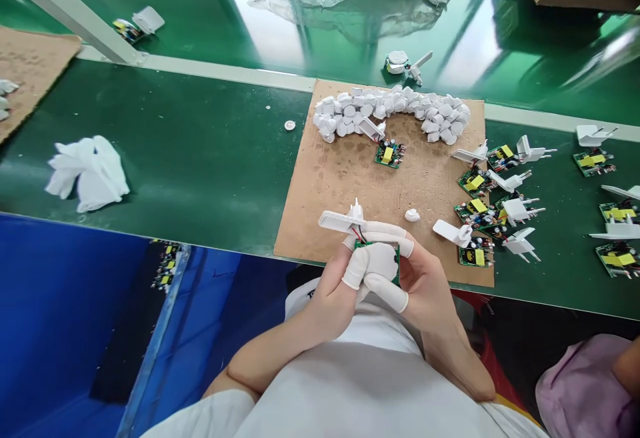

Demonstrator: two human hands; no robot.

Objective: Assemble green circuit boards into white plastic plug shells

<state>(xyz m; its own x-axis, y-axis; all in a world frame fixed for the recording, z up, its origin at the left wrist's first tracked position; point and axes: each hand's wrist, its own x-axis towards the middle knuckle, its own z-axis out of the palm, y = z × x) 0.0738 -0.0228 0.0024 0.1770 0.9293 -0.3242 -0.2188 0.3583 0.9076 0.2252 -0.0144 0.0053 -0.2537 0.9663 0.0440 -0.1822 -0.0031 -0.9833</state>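
Close to my body, at the bench's front edge, both hands grip one green circuit board [398, 277]. A white putty-like pad [381, 261] covers much of its face. My left hand [341, 279] holds the left side, its thumb pressing on the pad. On the right side, my right hand [420, 275] has its thumb along the pad's lower edge and fingers behind the board. White finger cots cover several fingertips. Red and dark wires run from the board to a white plug cover [339, 221] with pins pointing up. The board's underside is hidden.
On the cardboard sheet [330, 185] lie a curved heap of white lumps [350, 108], one loose lump [413, 215] and a wired board [389, 154]. Several boards with plug covers [477, 206] cluster at right. A crumpled white cloth [90, 171] lies left. Another person's sleeve [580, 385] shows lower right.
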